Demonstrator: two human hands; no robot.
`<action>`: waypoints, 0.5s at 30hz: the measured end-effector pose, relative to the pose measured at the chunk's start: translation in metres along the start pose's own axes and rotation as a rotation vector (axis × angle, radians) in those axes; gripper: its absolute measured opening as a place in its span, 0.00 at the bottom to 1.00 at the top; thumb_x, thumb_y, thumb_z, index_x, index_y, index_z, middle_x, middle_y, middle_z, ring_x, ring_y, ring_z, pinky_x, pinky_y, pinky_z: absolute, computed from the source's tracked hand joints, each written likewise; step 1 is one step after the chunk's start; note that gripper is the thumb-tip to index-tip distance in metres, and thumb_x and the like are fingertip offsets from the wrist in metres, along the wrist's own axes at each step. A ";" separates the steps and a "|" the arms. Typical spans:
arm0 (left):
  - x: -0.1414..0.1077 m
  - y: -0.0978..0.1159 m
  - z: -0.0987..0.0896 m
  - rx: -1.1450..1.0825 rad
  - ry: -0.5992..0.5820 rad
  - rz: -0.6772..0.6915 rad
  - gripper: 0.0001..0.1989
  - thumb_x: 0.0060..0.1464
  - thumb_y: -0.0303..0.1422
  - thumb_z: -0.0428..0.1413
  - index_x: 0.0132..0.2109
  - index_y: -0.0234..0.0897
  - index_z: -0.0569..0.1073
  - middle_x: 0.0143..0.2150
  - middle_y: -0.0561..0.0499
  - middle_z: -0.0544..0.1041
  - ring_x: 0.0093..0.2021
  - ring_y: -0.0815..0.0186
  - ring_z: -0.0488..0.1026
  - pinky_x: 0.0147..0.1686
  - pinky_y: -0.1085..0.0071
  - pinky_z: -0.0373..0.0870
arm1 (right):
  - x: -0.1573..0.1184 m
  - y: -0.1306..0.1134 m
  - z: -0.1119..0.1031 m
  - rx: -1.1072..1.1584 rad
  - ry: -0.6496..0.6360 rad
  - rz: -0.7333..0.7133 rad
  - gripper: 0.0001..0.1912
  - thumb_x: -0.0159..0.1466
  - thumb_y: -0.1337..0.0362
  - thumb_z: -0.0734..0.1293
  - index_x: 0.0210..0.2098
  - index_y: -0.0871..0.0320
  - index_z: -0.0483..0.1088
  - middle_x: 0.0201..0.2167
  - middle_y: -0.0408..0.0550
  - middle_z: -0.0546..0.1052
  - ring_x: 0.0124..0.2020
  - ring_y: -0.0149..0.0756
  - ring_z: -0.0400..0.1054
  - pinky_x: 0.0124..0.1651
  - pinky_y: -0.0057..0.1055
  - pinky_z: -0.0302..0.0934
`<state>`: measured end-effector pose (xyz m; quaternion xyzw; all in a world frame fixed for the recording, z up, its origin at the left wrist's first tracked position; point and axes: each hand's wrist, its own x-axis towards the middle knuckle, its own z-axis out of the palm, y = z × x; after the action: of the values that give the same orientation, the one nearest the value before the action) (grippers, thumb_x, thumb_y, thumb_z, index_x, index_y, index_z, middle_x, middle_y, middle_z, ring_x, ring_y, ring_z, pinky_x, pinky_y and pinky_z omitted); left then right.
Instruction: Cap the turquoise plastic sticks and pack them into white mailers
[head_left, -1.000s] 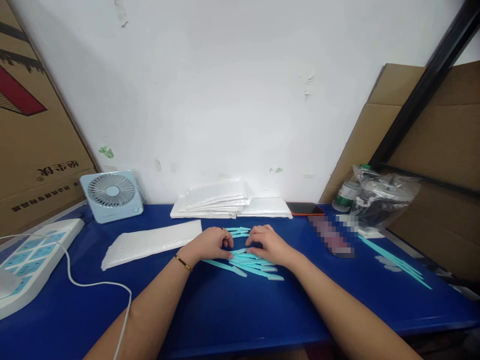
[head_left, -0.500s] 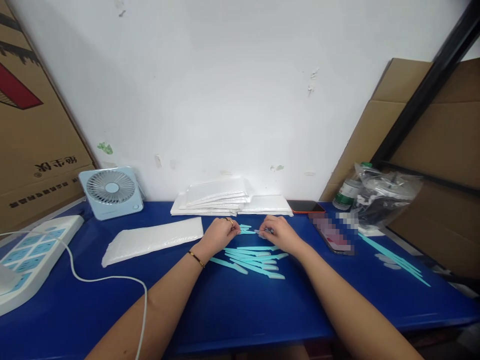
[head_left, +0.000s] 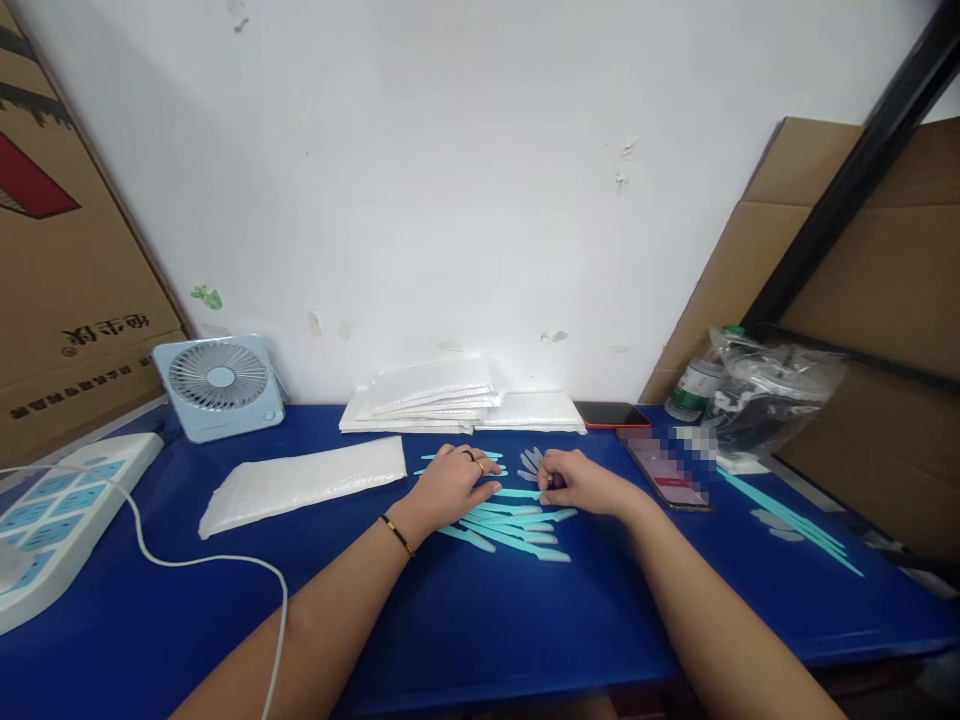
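Several turquoise eyebrow razors [head_left: 504, 525] with pale caps at their right ends lie in a loose pile on the blue table. My left hand [head_left: 455, 483] is over the pile's far left side, thumb and fingers apart, near the handle of the topmost razor [head_left: 517, 493]. With thumb and fingertips closed, my right hand [head_left: 574, 480] grips the capped end of that razor. Just beyond, several loose clear caps [head_left: 529, 463] lie fanned out. More turquoise razors [head_left: 480, 456] are behind my left hand, partly hidden by it.
White wrapped packs [head_left: 431, 390] are stacked against the wall; one pack [head_left: 304, 482] lies to the left. A blue fan [head_left: 220, 388], power strip [head_left: 71, 515] and white cable [head_left: 217, 560] are at left. Phones [head_left: 664, 468], a bottle [head_left: 694, 390], a plastic bag [head_left: 772, 390] and more razors [head_left: 791, 520] are at right.
Both hands have come nearer to me. My right hand has left the clear caps, now lying fanned out, and closed on a razor's end. My left hand's fingers have spread.
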<state>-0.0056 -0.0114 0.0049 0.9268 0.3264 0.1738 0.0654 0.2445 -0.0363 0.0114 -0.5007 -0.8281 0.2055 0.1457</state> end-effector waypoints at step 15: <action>-0.005 -0.026 -0.010 0.066 0.049 -0.148 0.07 0.58 0.33 0.49 0.42 0.42 0.71 0.41 0.52 0.74 0.44 0.63 0.68 0.42 0.67 0.55 | 0.005 0.002 0.001 0.067 0.149 -0.038 0.07 0.56 0.61 0.68 0.32 0.57 0.72 0.34 0.46 0.70 0.31 0.31 0.64 0.34 0.28 0.58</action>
<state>-0.0283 0.0056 0.0065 0.8972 0.4012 0.1805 0.0395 0.2435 -0.0308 0.0100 -0.4937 -0.8170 0.1925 0.2274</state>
